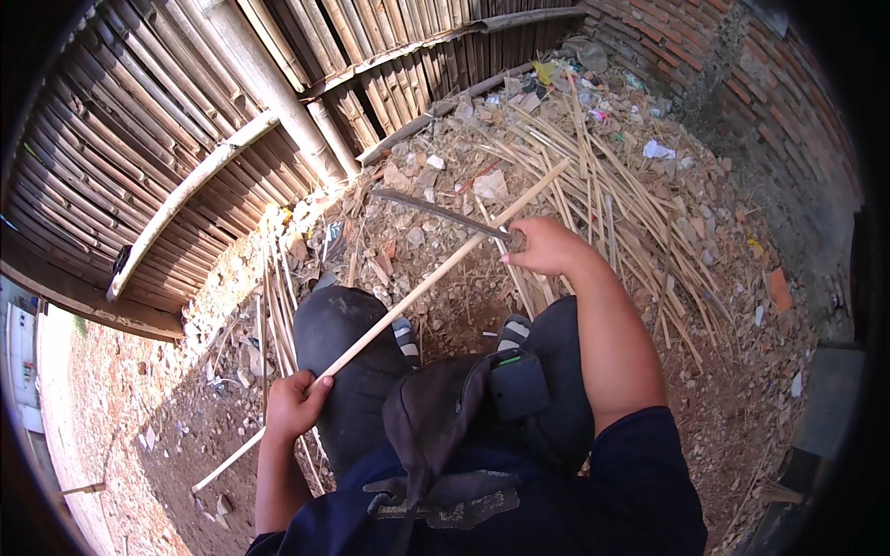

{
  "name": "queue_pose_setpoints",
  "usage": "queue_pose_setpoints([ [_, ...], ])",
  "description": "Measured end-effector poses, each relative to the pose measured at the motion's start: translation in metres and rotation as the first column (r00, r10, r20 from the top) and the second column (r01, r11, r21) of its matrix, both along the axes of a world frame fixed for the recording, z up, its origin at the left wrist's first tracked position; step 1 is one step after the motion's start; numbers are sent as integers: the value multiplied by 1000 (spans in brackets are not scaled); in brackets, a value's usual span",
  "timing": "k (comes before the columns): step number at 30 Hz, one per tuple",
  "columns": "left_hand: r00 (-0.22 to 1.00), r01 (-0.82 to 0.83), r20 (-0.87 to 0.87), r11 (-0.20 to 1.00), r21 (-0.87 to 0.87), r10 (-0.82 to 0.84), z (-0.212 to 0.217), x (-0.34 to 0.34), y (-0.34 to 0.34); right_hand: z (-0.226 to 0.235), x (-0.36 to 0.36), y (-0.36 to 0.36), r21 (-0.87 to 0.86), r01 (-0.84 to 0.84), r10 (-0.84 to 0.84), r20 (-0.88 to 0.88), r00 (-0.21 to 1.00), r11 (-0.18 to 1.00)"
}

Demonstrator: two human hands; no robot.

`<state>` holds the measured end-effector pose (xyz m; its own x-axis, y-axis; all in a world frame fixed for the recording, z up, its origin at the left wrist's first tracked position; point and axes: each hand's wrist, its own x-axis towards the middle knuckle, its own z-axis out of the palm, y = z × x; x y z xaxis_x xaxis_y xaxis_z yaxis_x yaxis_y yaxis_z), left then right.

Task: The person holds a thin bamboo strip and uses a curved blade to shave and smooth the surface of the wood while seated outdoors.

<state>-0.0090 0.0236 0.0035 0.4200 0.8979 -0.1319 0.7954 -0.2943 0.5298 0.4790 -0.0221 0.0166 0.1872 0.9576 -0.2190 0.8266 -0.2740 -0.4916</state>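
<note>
A dark navy cloth shirt (593, 505) is sitting nearest, a black zippered cloth bag (431, 417) sagging just ahead of it. Left hand (297, 406) is gripping a long, straight, pale wooden stick (417, 291), fingers wrapped, no gap. The stick is slanting past the dark-trousered left knee (324, 320), its far end reaching toward a loose heap of thin pale sticks (616, 204) on the ground. Right hand (542, 248) is clasping the near end of a long, narrow, dark metal blade (426, 208), fingers curled tight, mostly hiding the handle. The blade is crossing the stick toward its far end; can't tell if the edge is biting.

Left hold is probably steadying the stick, the knee maybe propping it; right grip is likely controlling the blade's angle.

Containers: the bag is drooping, contents not showing. A small, dark, box-shaped case (519, 387) with a green strip is resting just beside it, its inside staying hidden.
</note>
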Motion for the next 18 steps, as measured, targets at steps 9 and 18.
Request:
queue_pose_setpoints([
  [9,1000,3,21,1000,2,-3,-2,-1,1,4,-1,-1,-8,-2,2,6,1000,1000],
  [18,1000,1,22,1000,-15,-1,-1,-1,1,2,0,0,-4,1,-1,-8,1000,1000],
])
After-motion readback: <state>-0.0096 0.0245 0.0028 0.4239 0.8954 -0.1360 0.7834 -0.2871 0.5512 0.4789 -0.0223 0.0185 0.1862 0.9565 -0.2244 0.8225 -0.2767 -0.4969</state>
